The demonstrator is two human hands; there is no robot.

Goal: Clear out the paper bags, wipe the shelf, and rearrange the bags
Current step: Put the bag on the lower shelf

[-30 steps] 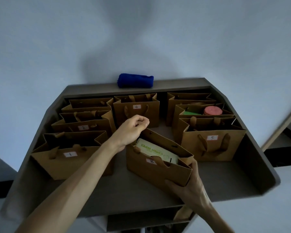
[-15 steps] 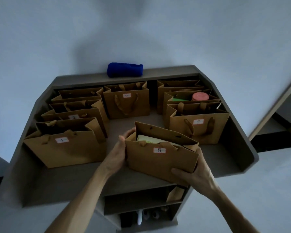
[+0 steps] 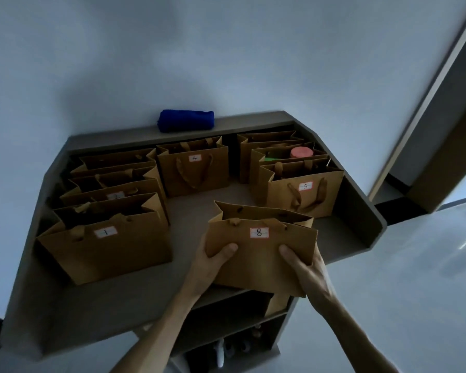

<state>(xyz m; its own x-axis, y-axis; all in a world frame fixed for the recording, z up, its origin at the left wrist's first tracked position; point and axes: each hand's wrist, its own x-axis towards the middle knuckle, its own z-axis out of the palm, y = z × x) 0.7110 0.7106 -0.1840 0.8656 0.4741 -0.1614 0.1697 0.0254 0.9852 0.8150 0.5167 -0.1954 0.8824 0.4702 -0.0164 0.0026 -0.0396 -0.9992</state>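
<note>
Dim light; grey shelf with raised sides, seen from above.

Far left: column of three brown paper bags, front to back. Bag 1 nearest, upright, open top, white label reading "1". Bag 2 just behind it, touching, label partly hidden. A third bag behind that; no label readable.

Back ledge, left of centre: rolled blue cloth, lying against the wall.

Centre rear: bag 4, upright, handles hanging down its front face, apart from the left column.

Centre front: bag 8, held at the shelf's front edge, tilted slightly, its lower edge past the edge of the shelf. Left hand grips its lower left corner, thumb across the front face, fingers behind, out of sight. Right hand clasps the lower right corner the same way, thumb on the front. Contents not visible.

Right: bag 5 upright, well clear of bag 8. Behind it another bag showing a pink round lid and something green. A further bag at the rear.

Below: lower shelf compartments, contents too dark to tell.
</note>
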